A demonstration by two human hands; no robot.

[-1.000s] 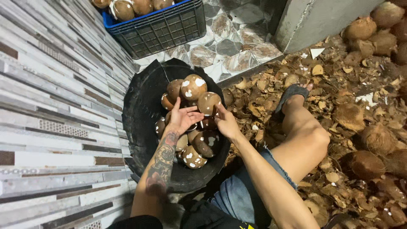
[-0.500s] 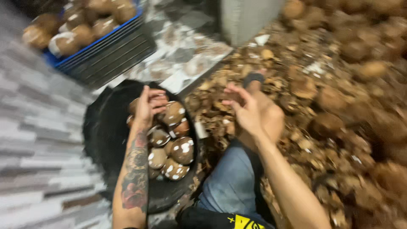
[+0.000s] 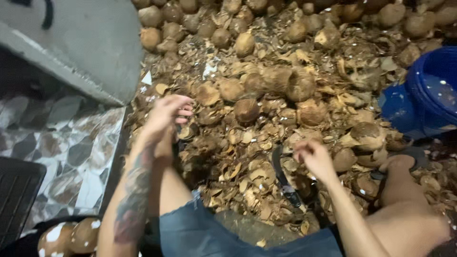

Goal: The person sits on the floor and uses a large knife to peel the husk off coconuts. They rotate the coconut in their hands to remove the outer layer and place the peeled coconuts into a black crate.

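Both hands left the peeled coconuts (image 3: 71, 235) | left hand (image 3: 164, 116) empty, fingers loose | right hand (image 3: 314, 159) empty, half-curled over husk pile (image 3: 266, 119)

Patterned stone-tile floor (image 3: 71, 138) occupies the left of the frame, with a grey concrete slab (image 3: 90, 43) at upper left.

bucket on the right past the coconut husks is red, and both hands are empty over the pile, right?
Not quite: the bucket is blue, not red, as the head view shows. The rest holds: it sits right of the coconut husks, and the left hand and right hand hover empty.
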